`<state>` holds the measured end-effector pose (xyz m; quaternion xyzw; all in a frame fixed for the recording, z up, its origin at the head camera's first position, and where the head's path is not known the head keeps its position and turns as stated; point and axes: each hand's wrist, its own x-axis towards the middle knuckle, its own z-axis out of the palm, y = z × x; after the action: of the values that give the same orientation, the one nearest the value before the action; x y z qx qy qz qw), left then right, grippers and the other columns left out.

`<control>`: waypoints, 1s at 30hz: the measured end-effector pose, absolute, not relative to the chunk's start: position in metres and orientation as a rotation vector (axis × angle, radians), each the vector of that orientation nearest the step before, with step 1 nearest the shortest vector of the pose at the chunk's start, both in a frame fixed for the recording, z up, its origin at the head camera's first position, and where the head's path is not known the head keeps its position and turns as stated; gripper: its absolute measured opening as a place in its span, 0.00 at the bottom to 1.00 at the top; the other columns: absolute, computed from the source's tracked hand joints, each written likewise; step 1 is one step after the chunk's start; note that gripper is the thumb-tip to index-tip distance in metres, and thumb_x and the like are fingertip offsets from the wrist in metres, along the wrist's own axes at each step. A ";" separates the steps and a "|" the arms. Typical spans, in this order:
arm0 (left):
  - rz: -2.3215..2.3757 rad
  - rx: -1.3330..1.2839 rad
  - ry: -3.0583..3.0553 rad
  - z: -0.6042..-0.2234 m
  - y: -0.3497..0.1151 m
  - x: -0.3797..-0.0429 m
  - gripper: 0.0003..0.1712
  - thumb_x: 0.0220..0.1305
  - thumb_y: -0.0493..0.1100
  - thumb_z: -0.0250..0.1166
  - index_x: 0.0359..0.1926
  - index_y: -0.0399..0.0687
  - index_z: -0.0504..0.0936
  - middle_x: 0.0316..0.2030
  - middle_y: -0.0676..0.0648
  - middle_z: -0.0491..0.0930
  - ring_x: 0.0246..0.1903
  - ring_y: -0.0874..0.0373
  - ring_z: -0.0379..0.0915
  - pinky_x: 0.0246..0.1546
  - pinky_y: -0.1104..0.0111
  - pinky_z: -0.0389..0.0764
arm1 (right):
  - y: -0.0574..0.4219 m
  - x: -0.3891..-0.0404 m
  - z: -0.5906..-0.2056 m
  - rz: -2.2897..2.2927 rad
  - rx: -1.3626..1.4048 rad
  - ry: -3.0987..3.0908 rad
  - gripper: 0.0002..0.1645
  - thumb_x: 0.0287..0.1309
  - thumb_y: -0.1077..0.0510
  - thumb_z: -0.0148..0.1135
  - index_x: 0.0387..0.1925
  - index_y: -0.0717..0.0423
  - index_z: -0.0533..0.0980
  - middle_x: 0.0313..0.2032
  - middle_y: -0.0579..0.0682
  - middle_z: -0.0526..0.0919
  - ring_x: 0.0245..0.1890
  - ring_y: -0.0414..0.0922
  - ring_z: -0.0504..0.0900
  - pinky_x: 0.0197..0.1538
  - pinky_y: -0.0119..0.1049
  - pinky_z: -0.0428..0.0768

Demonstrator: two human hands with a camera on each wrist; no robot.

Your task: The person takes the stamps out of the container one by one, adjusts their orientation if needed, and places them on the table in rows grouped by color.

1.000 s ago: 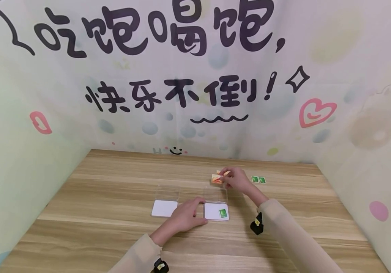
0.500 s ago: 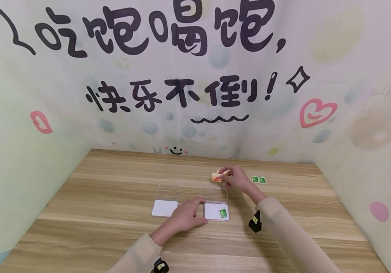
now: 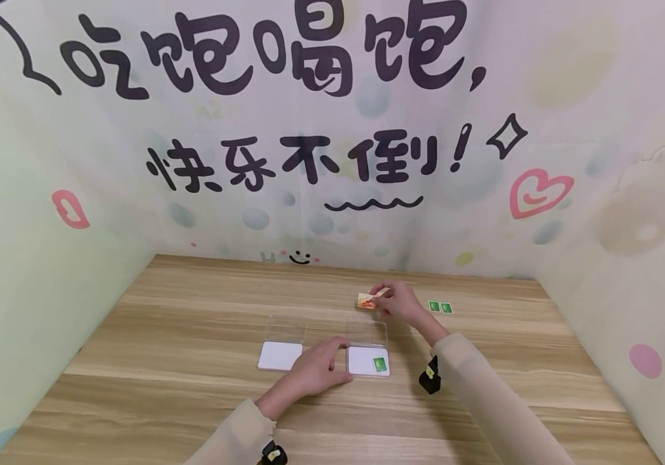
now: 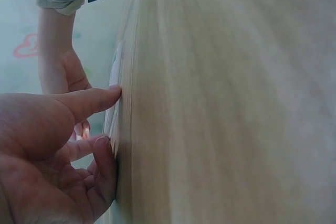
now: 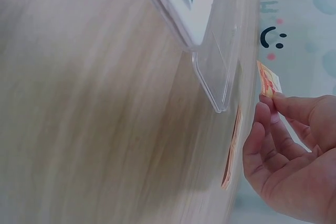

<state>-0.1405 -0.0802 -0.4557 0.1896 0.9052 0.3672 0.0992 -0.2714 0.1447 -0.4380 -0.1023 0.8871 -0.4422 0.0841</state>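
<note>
My right hand [image 3: 403,305] pinches an orange stamp [image 5: 270,81] between thumb and fingertip, above the table and beyond the right-hand clear plastic case [image 3: 367,332]. A second orange stamp [image 5: 231,148] lies on the table below that hand in the right wrist view. The case lies open, its lid folded back, with a white card [image 3: 361,360] in the near half. On the card's right part sits a green stamp [image 3: 380,364]. My left hand [image 3: 314,369] holds the case's left side between thumb and fingers, low on the tabletop.
Another open clear case with a white card [image 3: 279,355] lies to the left, partly behind my left hand. Two green stamps [image 3: 440,307] lie side by side at the right. A printed cloth wall [image 3: 332,232] borders the table's back edge.
My right hand has shifted slightly left with the orange stamp, which is now more tilted. The orange piece behind it has become mostly hidden in the head view. My left hand stays put.
</note>
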 end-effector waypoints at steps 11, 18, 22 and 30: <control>1.081 0.564 2.678 -0.457 -0.080 -0.142 0.33 0.66 0.48 0.75 0.66 0.43 0.75 0.28 0.52 0.71 0.26 0.61 0.63 0.27 0.68 0.64 | 0.143 -0.276 -0.439 -1.317 -0.288 2.657 0.07 0.72 0.66 0.64 0.47 0.65 0.82 0.35 0.57 0.86 0.26 0.47 0.80 0.32 0.37 0.80; 1.079 0.576 2.687 -0.457 -0.080 -0.141 0.33 0.65 0.48 0.75 0.66 0.42 0.75 0.28 0.51 0.70 0.25 0.62 0.62 0.26 0.69 0.63 | 0.142 -0.279 -0.439 -1.324 -0.274 2.644 0.07 0.72 0.66 0.63 0.48 0.64 0.81 0.37 0.58 0.86 0.26 0.46 0.80 0.33 0.37 0.81; 1.080 0.582 2.688 -0.457 -0.080 -0.141 0.33 0.65 0.48 0.75 0.66 0.42 0.75 0.27 0.51 0.70 0.25 0.62 0.62 0.26 0.69 0.62 | 0.141 -0.280 -0.439 -1.320 -0.270 2.650 0.07 0.72 0.66 0.63 0.48 0.64 0.81 0.37 0.58 0.86 0.26 0.47 0.80 0.33 0.37 0.81; 1.078 0.587 2.687 -0.456 -0.080 -0.142 0.33 0.65 0.48 0.75 0.66 0.42 0.75 0.27 0.52 0.71 0.25 0.62 0.62 0.26 0.69 0.63 | 0.139 -0.285 -0.440 -1.345 -0.289 2.646 0.06 0.71 0.66 0.65 0.46 0.64 0.82 0.32 0.56 0.87 0.24 0.47 0.80 0.31 0.38 0.81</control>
<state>-0.1416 -0.0804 -0.4562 0.1977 0.9055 0.3635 0.0937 -0.2853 0.1393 -0.4397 -0.0967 0.8845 -0.4495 0.0795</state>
